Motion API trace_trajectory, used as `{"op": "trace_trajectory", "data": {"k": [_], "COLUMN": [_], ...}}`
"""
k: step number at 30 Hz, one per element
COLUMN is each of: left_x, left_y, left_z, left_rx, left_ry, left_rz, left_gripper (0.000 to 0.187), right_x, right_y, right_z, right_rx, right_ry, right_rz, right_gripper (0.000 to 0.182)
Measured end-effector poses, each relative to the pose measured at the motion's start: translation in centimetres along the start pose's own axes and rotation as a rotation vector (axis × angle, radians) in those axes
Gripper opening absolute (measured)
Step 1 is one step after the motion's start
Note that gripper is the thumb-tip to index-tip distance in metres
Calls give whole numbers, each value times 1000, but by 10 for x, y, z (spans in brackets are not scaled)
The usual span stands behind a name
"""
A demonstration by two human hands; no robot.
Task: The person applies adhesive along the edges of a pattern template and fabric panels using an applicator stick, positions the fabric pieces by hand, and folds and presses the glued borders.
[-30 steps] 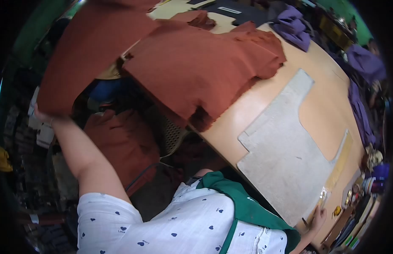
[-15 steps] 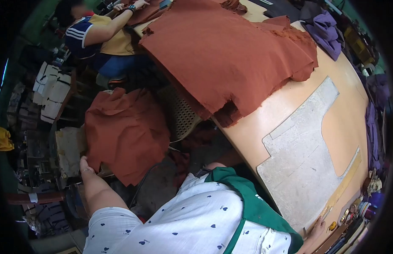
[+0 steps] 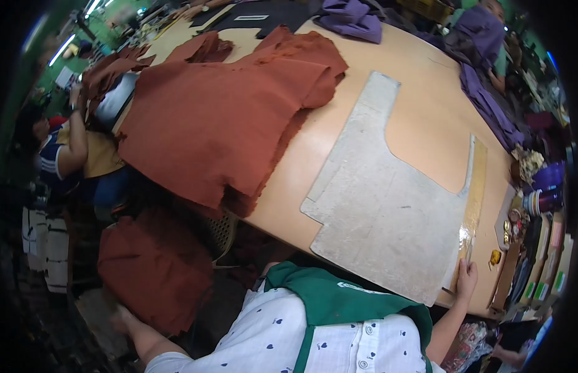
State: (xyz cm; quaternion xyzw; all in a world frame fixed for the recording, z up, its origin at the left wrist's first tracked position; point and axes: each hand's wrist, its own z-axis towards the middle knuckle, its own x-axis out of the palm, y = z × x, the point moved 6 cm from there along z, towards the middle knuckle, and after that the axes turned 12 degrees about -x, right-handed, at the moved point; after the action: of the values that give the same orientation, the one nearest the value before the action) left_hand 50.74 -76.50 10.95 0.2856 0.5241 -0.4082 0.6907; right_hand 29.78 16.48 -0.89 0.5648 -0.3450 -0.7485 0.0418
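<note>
My right hand (image 3: 466, 283) rests at the table's front right edge, fingers closed round a slim object that points up along a yellowish strip (image 3: 474, 199); the object's kind does not show. Left of that hand lies a flat grey pattern template (image 3: 388, 205) with a deep curved cut-out. My left hand (image 3: 122, 320), dark and blurred, is low at the left, right beside a pile of rust-red fabric (image 3: 155, 267) below table height. More rust-red fabric, a layered stack (image 3: 220, 118) with ragged edges, covers the table's left part and overhangs its front edge.
A woven-seat chair (image 3: 223, 236) stands under the stack's overhang. Purple cloth (image 3: 351, 22) lies at the far side. Spools (image 3: 541, 202) and boards (image 3: 538, 261) crowd the right edge. One person (image 3: 74, 146) works at the left, another (image 3: 497, 62) is at the far right.
My view has swung right and up, showing more of the table. My right hand has moved up to the table edge beside the template. The left hand stays by the fabric pile.
</note>
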Motion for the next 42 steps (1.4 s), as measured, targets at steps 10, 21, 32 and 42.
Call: {"op": "trace_trajectory", "data": {"k": [10,21,32,42], "left_x": [-222,-233,-295,-324], "left_y": [-214,-331,-396,-274], "left_z": [-490,-647,-314,-463], "left_rx": [2048,1913,1125,1199], "left_ry": [-40,-105,1547,1372], "left_rz": [-1337,-913,-2013,-1716], "left_gripper": [35,19,25,21], "right_x": [-1,-1,-5,38], "right_y": [17,18,23,214], "right_z": [-7,-14,-6,54], "right_rx": [8,46,53,-324], "right_ry": [-88,-142,-49,-70], "right_rz": [-99,-77,-104,419], "right_gripper": [40,36,36,27]}}
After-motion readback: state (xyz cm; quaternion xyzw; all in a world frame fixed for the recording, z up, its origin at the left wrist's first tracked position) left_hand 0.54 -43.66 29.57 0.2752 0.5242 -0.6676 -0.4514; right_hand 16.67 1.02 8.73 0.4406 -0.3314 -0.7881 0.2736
